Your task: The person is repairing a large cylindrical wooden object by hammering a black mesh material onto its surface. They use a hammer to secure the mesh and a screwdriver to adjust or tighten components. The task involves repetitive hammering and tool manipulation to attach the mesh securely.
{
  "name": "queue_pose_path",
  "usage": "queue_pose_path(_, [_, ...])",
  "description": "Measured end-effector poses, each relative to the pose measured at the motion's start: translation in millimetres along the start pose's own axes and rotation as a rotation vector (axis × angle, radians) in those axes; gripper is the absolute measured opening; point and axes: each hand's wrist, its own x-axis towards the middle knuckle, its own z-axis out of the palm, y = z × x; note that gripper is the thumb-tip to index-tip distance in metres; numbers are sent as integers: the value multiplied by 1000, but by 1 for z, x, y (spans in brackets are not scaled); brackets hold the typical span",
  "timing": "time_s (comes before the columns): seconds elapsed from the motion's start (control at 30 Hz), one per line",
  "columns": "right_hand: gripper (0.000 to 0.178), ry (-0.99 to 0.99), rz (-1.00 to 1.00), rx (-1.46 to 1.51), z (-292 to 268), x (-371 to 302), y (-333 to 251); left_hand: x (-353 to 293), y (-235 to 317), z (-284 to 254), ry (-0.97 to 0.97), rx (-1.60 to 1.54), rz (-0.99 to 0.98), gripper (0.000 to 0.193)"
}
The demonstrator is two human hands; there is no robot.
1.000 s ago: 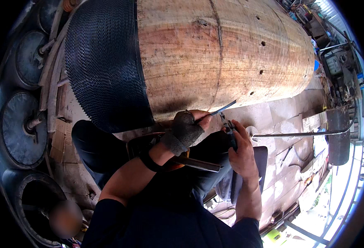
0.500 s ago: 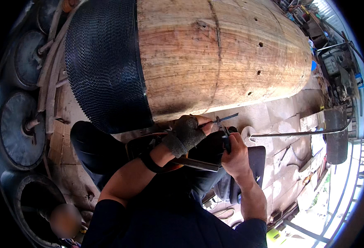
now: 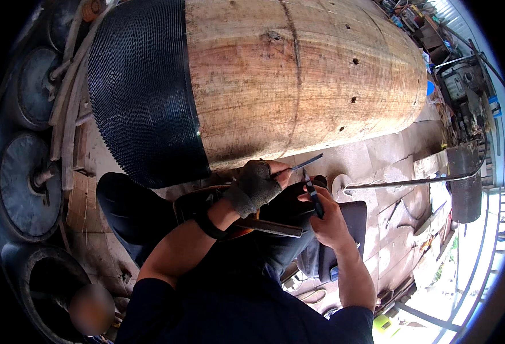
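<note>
My left hand [image 3: 256, 186], in a grey fingerless glove, pinches a thin dark strip [image 3: 307, 163] that sticks out to the right from its fingertips. In my right hand [image 3: 330, 222] is a pair of pliers or snips [image 3: 314, 200] with dark handles; the exact kind is too small to tell. Its tip points up, just below the strip and apart from it. Beyond both hands lies a large wooden drum [image 3: 246, 86]. Rows of black, toothed strips [image 3: 143, 97] cover its left end. A flat metal bar [image 3: 274, 227] lies across my lap under the left wrist.
Large dark discs with stub shafts [image 3: 28, 186] line the left side, beside long wooden planks [image 3: 69, 120]. To my right a thin metal rod [image 3: 407, 183] runs from a round base to a dark cylinder [image 3: 464, 189]. A blurred round shape [image 3: 92, 309] sits at lower left.
The pliers have come away from the strip, down and toward me, and the right fingers have shifted on the handles. My left hand keeps the strip. The whole view has shifted slightly.
</note>
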Motion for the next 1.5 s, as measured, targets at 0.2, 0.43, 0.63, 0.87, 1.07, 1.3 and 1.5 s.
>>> queue_pose_path(0.2, [52,28,-69,7,-5,6,-5,-2,-1,0,-10,-25,-8,24])
queue_pose_path(0.43, [28,-199,221,719,5,7,-5,-4,9,-11,-47,-107,-122,25])
queue_pose_path(0.63, [11,-449,178,1354,22,6,-8,-2,21,-38,-162,-157,-10,35])
queue_pose_path(0.87, [15,-531,208,1454,29,10,-7,-6,22,-31,-27,-178,123,30])
queue_pose_path(1.07, [28,512,-335,-649,22,25,-28,-4,6,-7,118,-89,100,22])
queue_pose_path(1.3, [8,-361,208,1109,9,5,-30,-11,31,-21,27,140,146,27])
queue_pose_path(1.5, [13,522,-71,4,31,13,-22,-20,20,-12,357,40,42,28])
